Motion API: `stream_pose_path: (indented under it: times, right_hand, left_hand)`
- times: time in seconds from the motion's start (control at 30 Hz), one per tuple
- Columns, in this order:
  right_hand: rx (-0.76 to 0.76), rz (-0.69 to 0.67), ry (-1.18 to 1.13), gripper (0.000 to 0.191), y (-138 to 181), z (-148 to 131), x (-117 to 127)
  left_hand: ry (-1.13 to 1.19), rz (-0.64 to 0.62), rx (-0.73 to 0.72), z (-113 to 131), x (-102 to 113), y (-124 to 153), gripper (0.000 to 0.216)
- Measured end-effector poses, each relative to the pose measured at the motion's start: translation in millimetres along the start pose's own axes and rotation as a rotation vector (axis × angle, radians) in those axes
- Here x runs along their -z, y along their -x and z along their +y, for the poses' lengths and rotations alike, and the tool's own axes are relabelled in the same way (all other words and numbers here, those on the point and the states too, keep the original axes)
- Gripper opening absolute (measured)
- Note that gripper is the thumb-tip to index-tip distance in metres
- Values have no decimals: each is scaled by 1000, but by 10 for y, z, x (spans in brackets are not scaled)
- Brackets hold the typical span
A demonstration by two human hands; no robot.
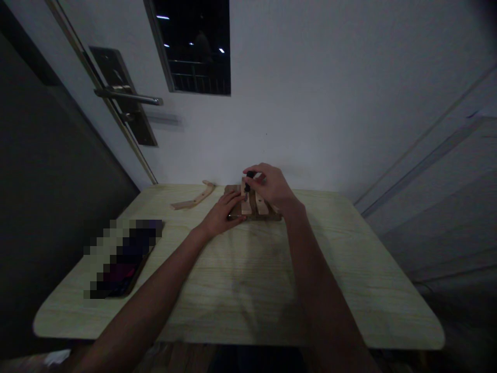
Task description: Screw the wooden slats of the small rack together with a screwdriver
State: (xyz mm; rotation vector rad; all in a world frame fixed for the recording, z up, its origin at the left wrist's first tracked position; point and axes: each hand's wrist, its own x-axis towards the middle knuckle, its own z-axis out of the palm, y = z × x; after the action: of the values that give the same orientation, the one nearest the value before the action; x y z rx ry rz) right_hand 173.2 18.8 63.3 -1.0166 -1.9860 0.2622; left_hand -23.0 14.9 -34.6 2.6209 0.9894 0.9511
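Note:
Near the far edge of the table, a small brown wooden board (267, 217) carries pale wooden strips (246, 208) set on it side by side. My right hand (274, 186) pinches the black handle of a screwdriver (249, 182) from above. The tool stands roughly upright over the left strip, and its tip is too small to make out. My left hand (223, 212) holds the board's left side, thumb along the front edge and fingers stretched over the top, close to the screwdriver's tip.
A bent pale wooden piece (196, 199) lies left of the board. A dark phone or tablet, partly pixelated (134, 264), lies at the table's left. Behind the table (248, 290) rises a white door (295, 103) with a metal handle (130, 97) and a dark window.

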Motion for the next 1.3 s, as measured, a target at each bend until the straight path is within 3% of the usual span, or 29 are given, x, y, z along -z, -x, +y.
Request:
stream_pose_path:
  times: [0.17,0.37,0.63,0.93,1.17,1.3]
  right_hand:
    - [-43,-4,-37,25,8,-79,7]
    - [-94,48,6,11,-5,-102,18]
    - [-104,104,-65,17,-21,-43,-13]
    - [-119,25,-99,26,-5,-80,29]
    - [-157,58,-38,11,-12,-117,18]
    - [-173,161,0,12,-14,-80,-7]
  left_hand:
    - [-5,-11,16,10,4,2,60]
    - [-13,-18,25,26,14,1,59]
    - [-13,-8,14,25,12,-2,59]
    - [-27,-15,9,21,13,-3,59]
    - [-29,-7,-3,18,10,5,59]
    - [-27,-6,-4,24,15,1,60]
